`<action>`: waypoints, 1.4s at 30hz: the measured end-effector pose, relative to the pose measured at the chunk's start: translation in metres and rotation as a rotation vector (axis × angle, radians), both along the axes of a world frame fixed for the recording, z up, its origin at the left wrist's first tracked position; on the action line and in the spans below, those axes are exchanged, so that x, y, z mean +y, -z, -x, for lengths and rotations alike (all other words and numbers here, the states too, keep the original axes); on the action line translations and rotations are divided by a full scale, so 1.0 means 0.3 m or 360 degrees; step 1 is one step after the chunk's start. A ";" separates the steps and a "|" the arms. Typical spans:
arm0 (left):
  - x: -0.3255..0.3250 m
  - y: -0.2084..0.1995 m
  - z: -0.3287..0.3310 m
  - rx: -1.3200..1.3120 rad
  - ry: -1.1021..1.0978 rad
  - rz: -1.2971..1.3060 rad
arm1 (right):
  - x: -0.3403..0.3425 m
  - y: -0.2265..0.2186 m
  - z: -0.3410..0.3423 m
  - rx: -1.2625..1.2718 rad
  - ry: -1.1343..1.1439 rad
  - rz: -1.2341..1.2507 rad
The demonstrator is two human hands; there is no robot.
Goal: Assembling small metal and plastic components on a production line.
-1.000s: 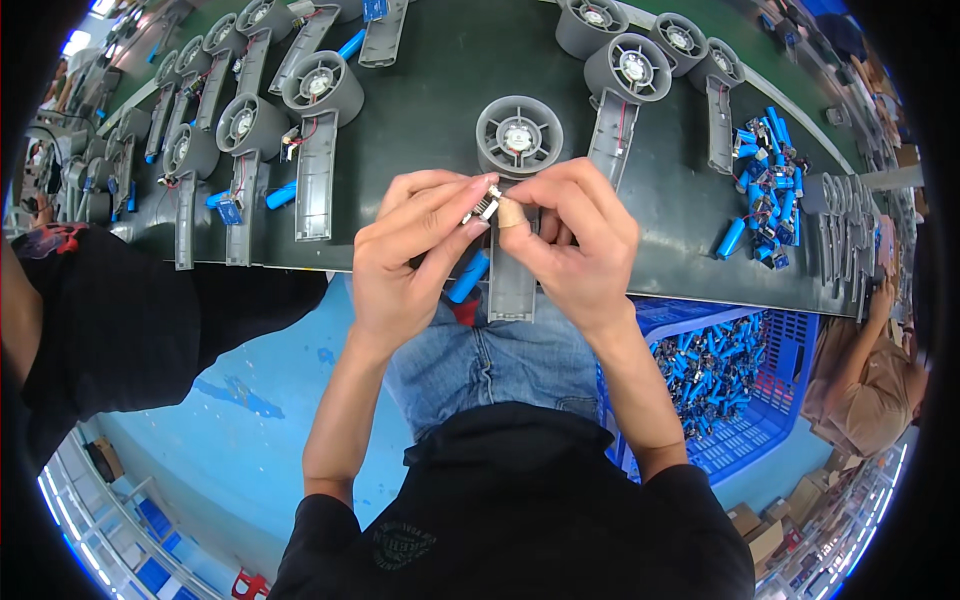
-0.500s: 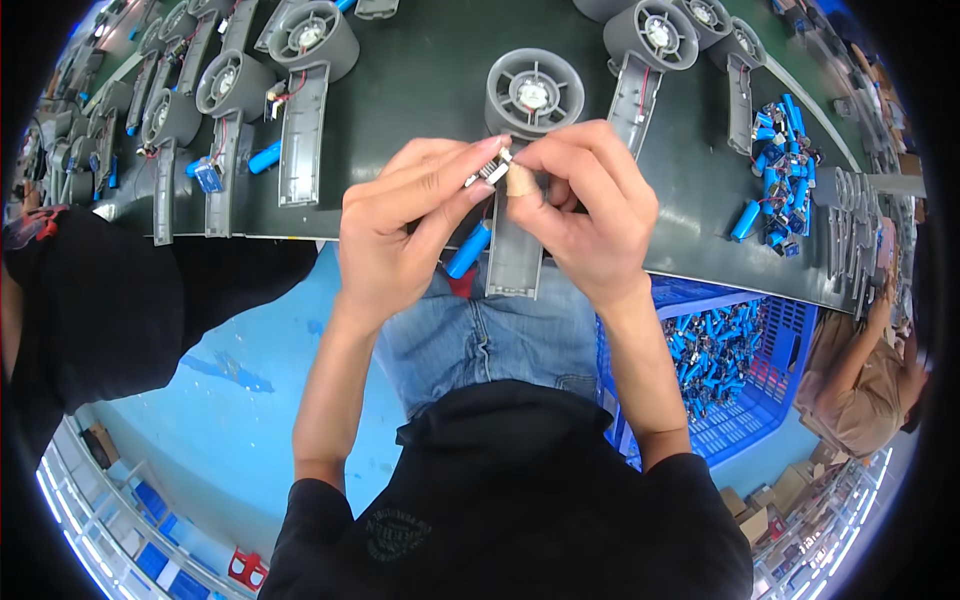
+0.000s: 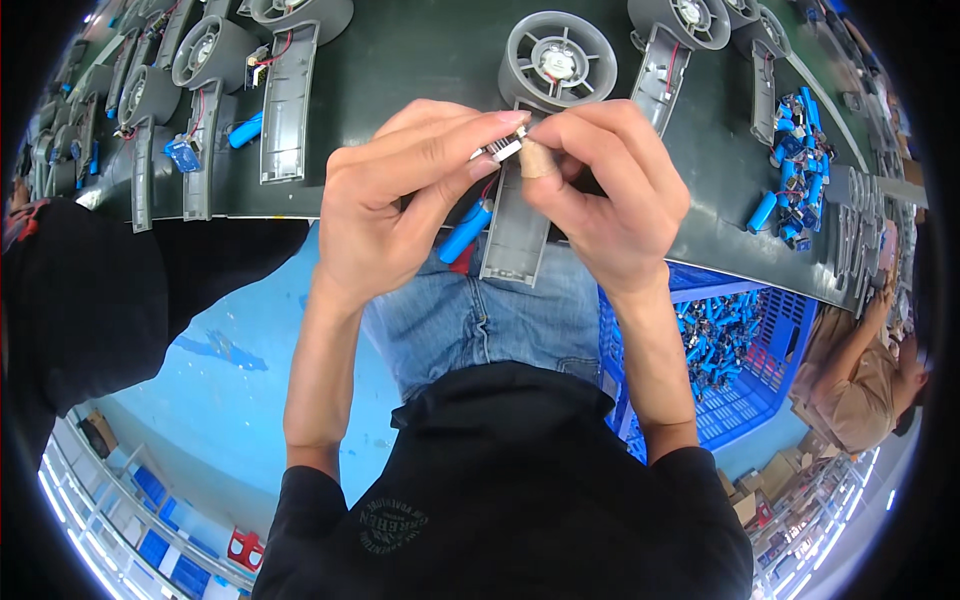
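Note:
My left hand [image 3: 395, 195] pinches a small circuit board [image 3: 497, 151] with white parts on it between thumb and fingertips. Against the board's upper end, my right hand [image 3: 615, 195] closes thumb and forefinger on something tiny, perhaps a wire plug; the fingertips hide most of it. The right thumb wears a tan finger cover [image 3: 537, 160]. Below the board hangs a blue cylindrical battery [image 3: 466, 234] with a red wire above it. Just beyond my hands a grey round fan housing [image 3: 557, 62] lies on the bench, its open trough-shaped handle [image 3: 514, 235] extending toward me over the edge.
Similar grey fan housings [image 3: 208, 50] with handles line the dark green bench [image 3: 400, 60] on both sides. A pile of blue batteries with boards [image 3: 800, 170] lies at the right. Under the bench, a blue crate [image 3: 740, 425] holds many more. People sit nearby at left and right.
Both hands have shifted slightly right and stay together at the board. The fan housing appears a little farther right and up in the view, and the battery hangs slightly lower.

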State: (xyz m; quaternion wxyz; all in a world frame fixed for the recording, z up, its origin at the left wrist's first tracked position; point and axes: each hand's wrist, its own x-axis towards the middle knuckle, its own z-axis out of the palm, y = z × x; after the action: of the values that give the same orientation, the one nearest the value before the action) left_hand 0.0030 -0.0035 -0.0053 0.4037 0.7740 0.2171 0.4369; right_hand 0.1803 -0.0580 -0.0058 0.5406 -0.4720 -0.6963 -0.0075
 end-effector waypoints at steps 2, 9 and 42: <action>0.001 0.002 -0.001 -0.0010 0.0003 -0.0015 | 0.001 0.005 -0.001 -0.0004 0.0003 -0.0004; -0.003 0.002 0.003 -0.0038 0.0034 0.0013 | -0.001 0.004 -0.005 -0.0014 -0.0032 0.0019; 0.795 -0.323 -0.611 -0.0242 -0.0247 0.0586 | 0.704 -0.357 -0.555 -0.0058 0.0523 0.1065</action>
State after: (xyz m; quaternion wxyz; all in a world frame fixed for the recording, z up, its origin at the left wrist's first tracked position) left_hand 0.1863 0.2350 0.0917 0.5188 0.6328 0.3211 0.4768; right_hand 0.3469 0.1532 0.1012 0.3355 -0.7278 -0.5848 0.1255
